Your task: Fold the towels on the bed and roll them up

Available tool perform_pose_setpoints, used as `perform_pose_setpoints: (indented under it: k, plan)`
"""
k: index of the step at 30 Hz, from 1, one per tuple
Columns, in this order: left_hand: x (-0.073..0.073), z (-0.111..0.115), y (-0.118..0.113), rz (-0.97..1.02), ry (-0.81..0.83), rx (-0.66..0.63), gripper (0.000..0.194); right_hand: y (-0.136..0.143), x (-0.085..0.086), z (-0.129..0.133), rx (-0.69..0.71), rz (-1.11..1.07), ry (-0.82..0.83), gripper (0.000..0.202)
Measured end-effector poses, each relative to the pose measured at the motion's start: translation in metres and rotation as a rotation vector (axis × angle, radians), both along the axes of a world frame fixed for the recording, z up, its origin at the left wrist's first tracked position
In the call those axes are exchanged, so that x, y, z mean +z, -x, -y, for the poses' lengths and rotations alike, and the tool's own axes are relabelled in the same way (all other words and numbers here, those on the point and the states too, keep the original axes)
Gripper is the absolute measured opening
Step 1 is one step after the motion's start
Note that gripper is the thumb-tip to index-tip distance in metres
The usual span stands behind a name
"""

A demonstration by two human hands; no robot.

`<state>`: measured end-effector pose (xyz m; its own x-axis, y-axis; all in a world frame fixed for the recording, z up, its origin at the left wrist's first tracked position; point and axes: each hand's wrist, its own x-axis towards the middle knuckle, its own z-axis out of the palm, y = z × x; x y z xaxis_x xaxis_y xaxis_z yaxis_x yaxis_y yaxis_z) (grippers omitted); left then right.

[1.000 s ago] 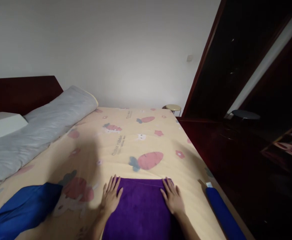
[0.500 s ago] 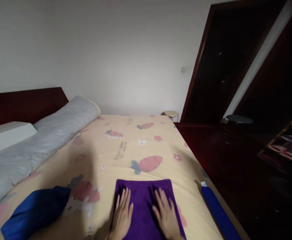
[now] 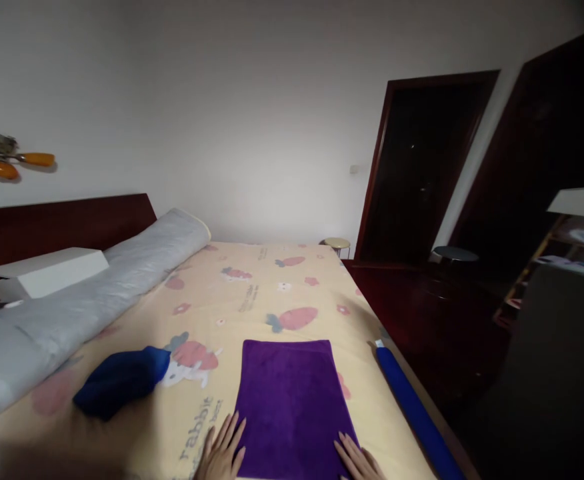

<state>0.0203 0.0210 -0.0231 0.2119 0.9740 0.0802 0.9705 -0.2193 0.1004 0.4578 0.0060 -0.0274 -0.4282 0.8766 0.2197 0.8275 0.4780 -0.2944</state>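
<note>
A purple cloth (image 3: pixel 289 400), towel-like and rectangular, lies flat on the bed's patterned sheet (image 3: pixel 257 310). At its near left edge rests my left hand (image 3: pixel 222 448), fingers stretched out, the tips touching the cloth's border. My right hand (image 3: pixel 357 459) lies flat over the near right corner, fingers extended and close together. Neither hand grasps anything. Left of the cloth is a crumpled dark blue fabric item (image 3: pixel 122 380). A long, narrow blue item (image 3: pixel 417 410) with a white tip lies along the bed's right edge.
A grey rolled bedding piece (image 3: pixel 122 287) runs along the headboard (image 3: pixel 72 227), with a white box (image 3: pixel 62 270) behind it. Beyond the bed are a beige stool (image 3: pixel 337 243) and a dark stool (image 3: pixel 455 254). A shelf (image 3: pixel 579 203) stands at the right.
Both hands have slid from the middle of the purple cloth back toward me and outward to its near edges. The camera view has tilted up and shifted.
</note>
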Motion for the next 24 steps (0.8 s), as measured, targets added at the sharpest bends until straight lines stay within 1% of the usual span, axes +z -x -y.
perform_pose_setpoints:
  k: [2,4,6,7,8,9,10,11,12,13,14,16,18,19,21,22,24]
  plan:
    - [0.004,0.005,0.0,-0.017,0.022,0.069,0.054,0.0,0.026,0.003,-0.012,0.012,0.175,0.053]
    - [0.011,0.01,-0.007,-0.054,-0.007,0.146,0.063,0.013,0.057,0.003,-0.063,0.053,0.327,0.061]
    - [0.023,0.014,-0.025,-0.081,-0.065,0.181,0.076,0.043,0.087,0.001,-0.096,0.083,0.419,0.069]
    - [0.029,0.016,-0.039,-0.077,-0.087,0.166,0.081,0.062,0.098,0.0,-0.093,0.08,0.43,0.069]
    - [0.035,0.018,-0.055,-0.06,-0.095,0.124,0.084,0.084,0.106,0.0,-0.082,0.07,0.424,0.067]
    - [0.04,0.02,-0.072,-0.035,-0.083,0.063,0.083,0.105,0.108,0.0,-0.068,0.062,0.404,0.066]
    - [0.043,0.022,-0.087,-0.007,-0.052,0.001,0.082,0.124,0.106,0.002,-0.056,0.055,0.386,0.066]
    - [0.044,0.026,-0.1,0.02,-0.008,-0.046,0.079,0.141,0.1,0.004,-0.051,0.048,0.376,0.066]
    - [0.043,0.029,-0.108,0.043,0.048,-0.074,0.075,0.152,0.089,0.008,-0.049,0.04,0.371,0.067]
    - [0.041,0.033,-0.112,0.062,0.11,-0.087,0.072,0.158,0.075,0.013,-0.051,0.031,0.364,0.067]
    - [0.039,0.037,-0.11,0.076,0.173,-0.091,0.069,0.158,0.059,0.018,-0.063,0.019,0.349,0.066]
    - [0.033,0.046,-0.093,0.089,0.256,-0.086,0.07,0.143,0.027,0.031,-0.143,0.002,0.291,0.064]
    - [0.031,0.055,-0.069,0.083,0.266,-0.067,0.076,0.115,-0.001,0.046,-0.306,-0.002,0.201,0.061]
    - [0.031,0.059,-0.058,0.072,0.254,-0.038,0.079,0.099,-0.011,0.053,-0.41,-0.005,0.154,0.059]
    - [0.033,0.067,-0.045,0.04,0.218,0.055,0.082,0.071,-0.025,0.066,-0.576,-0.016,0.076,0.057]
    - [0.034,0.07,-0.043,0.018,0.2,0.117,0.083,0.061,-0.027,0.07,-0.623,-0.026,0.055,0.056]
    - [0.038,0.075,-0.046,-0.021,0.181,0.251,0.085,0.049,-0.022,0.072,-0.659,-0.028,0.049,0.053]
